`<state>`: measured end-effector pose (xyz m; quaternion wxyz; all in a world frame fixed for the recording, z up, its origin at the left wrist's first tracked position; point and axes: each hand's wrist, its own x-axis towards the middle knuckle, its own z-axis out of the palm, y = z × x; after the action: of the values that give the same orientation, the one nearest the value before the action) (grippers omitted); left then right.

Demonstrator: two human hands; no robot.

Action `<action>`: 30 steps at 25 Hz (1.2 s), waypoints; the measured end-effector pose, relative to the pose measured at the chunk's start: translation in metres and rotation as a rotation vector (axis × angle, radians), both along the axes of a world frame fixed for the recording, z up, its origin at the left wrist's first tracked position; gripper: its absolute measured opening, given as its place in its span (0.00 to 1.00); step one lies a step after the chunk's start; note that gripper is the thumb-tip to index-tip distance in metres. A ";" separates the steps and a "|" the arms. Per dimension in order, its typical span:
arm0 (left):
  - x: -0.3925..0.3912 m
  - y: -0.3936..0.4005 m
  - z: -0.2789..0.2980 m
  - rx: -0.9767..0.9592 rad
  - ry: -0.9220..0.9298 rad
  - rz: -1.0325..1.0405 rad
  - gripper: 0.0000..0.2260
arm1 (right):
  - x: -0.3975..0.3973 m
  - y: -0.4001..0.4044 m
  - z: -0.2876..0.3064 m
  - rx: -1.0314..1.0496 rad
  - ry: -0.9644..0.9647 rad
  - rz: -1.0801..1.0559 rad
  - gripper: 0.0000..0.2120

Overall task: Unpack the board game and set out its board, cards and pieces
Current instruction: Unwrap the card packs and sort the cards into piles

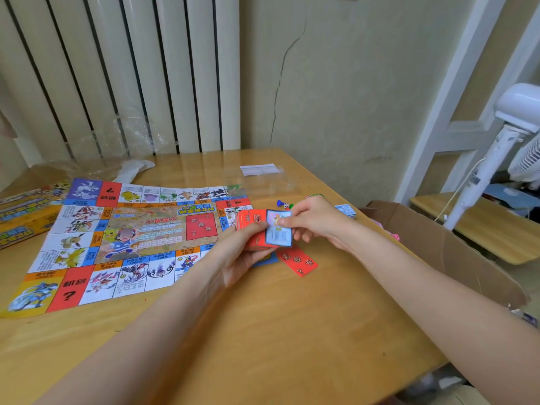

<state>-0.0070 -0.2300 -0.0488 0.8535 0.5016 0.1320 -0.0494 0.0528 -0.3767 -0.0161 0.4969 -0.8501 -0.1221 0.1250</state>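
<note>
Two hands are meeting right of centre above a wooden table (292, 331): the left hand (239, 255) is gripping a red card stack (251, 226), while the right hand (315, 220) is pinching a blue card (279, 232) against it. Left of centre the game board (117, 244) is lying flat, its box (23, 217) sitting at the left edge. One red card (298, 263) is lying below the hands. White radiator (117, 74) columns are filling the upper left, beside a cracked wall (336, 83).
</note>
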 end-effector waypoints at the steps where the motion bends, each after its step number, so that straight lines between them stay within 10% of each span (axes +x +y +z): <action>1: 0.001 0.004 0.002 -0.040 -0.011 0.012 0.05 | 0.006 0.000 0.000 0.030 -0.032 -0.077 0.10; 14: 0.018 0.031 0.003 0.046 0.011 0.059 0.06 | 0.072 0.027 -0.034 -0.620 -0.179 -0.086 0.22; 22: 0.019 0.015 -0.002 0.032 0.020 0.094 0.09 | 0.031 0.020 -0.001 0.072 0.065 0.142 0.09; 30: -0.002 0.013 0.003 0.022 0.016 -0.070 0.08 | 0.014 -0.033 0.006 -0.272 0.185 0.169 0.10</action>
<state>-0.0093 -0.2173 -0.0455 0.8446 0.5150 0.1218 -0.0817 0.0668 -0.4099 -0.0098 0.3741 -0.8811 -0.1287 0.2592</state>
